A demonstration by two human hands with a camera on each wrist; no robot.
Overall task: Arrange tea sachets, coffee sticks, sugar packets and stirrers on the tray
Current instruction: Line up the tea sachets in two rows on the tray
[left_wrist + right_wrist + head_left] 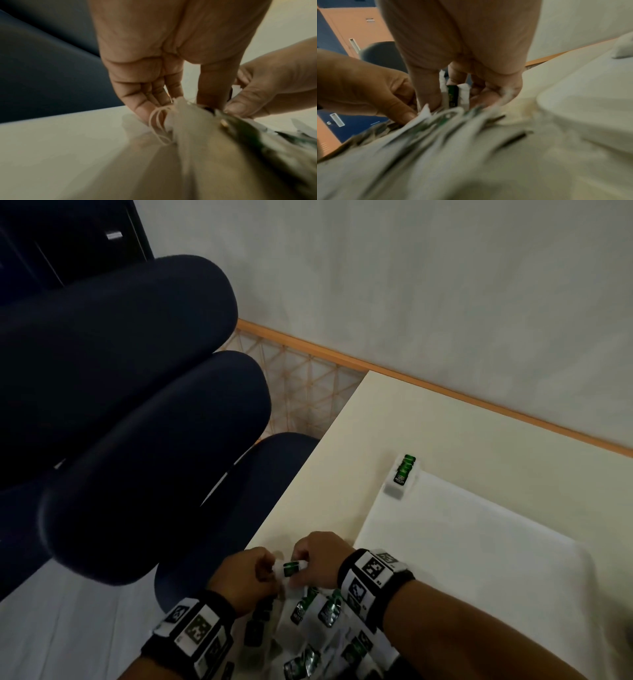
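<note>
Several white tea sachets with green labels (310, 611) lie in a loose heap at the table's near edge, under both wrists. Above the heap my left hand (253, 573) and right hand (315, 559) meet. The right hand (455, 100) pinches one green-labelled sachet (453, 94) upright between thumb and fingers. The left hand (178, 108) pinches the white top edge of the sachet bundle (188, 121), with thin pale elastic loops (158, 121) at its fingertip. The white tray (479, 542) lies to the right. A small stack of sachets (404, 470) stands at its far left corner.
A dark blue office chair (137, 405) stands close to the table's left edge. The cream table (445, 422) runs back to a wall with a wooden skirting (445, 392). In the right wrist view the tray's rim (582, 108) lies just right of the heap.
</note>
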